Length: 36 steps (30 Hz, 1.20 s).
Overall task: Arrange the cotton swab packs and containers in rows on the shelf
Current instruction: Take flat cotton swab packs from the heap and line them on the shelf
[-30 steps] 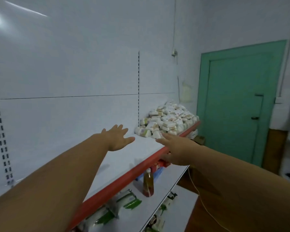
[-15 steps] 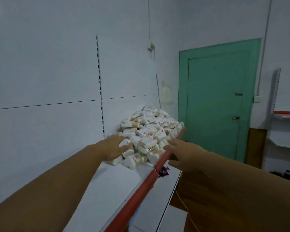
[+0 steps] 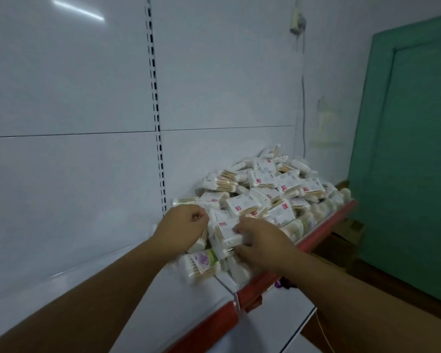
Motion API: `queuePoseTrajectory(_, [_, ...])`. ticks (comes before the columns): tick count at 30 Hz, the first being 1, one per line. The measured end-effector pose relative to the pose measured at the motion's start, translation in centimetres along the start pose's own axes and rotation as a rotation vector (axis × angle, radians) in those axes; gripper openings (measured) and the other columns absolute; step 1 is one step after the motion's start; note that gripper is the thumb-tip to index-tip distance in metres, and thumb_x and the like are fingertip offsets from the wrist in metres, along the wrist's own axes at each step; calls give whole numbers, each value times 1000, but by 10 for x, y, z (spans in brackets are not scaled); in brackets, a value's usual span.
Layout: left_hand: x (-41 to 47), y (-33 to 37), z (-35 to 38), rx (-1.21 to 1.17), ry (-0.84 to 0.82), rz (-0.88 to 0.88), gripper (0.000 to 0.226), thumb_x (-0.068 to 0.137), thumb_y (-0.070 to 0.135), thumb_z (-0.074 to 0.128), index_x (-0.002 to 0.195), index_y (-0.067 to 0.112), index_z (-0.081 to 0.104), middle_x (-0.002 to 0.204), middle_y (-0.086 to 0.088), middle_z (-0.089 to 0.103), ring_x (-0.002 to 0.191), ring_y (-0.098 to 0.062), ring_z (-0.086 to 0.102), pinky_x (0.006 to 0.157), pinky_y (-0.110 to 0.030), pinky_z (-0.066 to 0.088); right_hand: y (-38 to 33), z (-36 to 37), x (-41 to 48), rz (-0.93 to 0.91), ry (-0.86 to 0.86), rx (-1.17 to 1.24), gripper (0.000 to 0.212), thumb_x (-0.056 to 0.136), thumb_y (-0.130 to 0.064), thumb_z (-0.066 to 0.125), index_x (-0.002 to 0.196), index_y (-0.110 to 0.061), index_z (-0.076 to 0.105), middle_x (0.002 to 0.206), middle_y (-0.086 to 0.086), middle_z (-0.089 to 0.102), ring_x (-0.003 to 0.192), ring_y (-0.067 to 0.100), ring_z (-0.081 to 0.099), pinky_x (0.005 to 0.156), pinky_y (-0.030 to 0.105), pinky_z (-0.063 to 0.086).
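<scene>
Shop. White metal display shelf [image 3: 163,314] with a red front edge [image 3: 323,226]; slotted upright [image 3: 155,98] in the back panel [image 3: 61,174]; lower shelf [image 3: 278,319] beneath. Many identical swab packs [image 3: 265,194] heaped as stock. Green door [image 3: 407,149] at right.

White back panels [image 3: 74,98] with a slotted upright [image 3: 154,98] filled the view; a green door [image 3: 413,149] stood right, and a light streak [image 3: 78,10] glared above.
</scene>
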<state>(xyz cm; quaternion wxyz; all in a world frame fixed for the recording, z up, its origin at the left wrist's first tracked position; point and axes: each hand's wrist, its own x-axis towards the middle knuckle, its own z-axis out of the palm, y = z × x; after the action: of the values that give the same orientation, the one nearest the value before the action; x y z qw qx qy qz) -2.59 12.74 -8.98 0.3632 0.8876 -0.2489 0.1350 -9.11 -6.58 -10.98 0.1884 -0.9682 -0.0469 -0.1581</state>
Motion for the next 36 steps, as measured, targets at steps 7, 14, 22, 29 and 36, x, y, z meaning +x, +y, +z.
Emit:
queuePoseTrajectory(7, [-5, -2, -12, -820, -81, -422, 30, 94, 31, 57, 86, 6, 71, 69, -10, 71, 56, -19, 67, 43, -24, 47, 2, 4, 2, -50, 393, 588, 28, 77, -14, 78, 89, -39, 69, 108, -32, 61, 107, -9, 54, 86, 6, 43])
queuePoseTrajectory(14, [20, -11, -3, -1323, -169, -407, 34, 87, 6, 59, 120, 2, 56, 100, -22, 72, 86, -37, 72, 58, -38, 58, -21, -3, 9, -43, 355, 607, 39, 85, -19, 70, 109, -48, 60, 112, -28, 59, 107, -8, 55, 87, 12, 47])
queuePoseTrajectory(22, [39, -43, 6, -1325, -320, -477, 47, 75, 30, 61, 115, 7, 60, 104, -20, 72, 88, -37, 71, 57, -41, 59, -13, 31, 7, 460, 96, -92, 69, 73, -75, 53, 125, -29, 55, 126, -8, 54, 116, 15, 45, 94, 35, 40])
queuePoseTrajectory(29, [44, -54, -3, -1443, -167, -476, 27, 96, 22, 46, 113, 6, 61, 106, -18, 72, 92, -36, 70, 64, -45, 61, -24, 16, 6, 453, 361, 573, 41, 77, -23, 78, 99, -43, 51, 92, -10, 60, 80, 12, 63, 70, 42, 59])
queuePoseTrajectory(36, [42, -55, -14, -1437, -41, -428, 31, 99, 20, 44, 125, 10, 57, 113, -16, 70, 97, -32, 70, 78, -45, 59, -36, -13, 39, 270, 444, 1098, 38, 86, -5, 67, 104, -38, 63, 100, 5, 60, 77, 16, 70, 60, 31, 58])
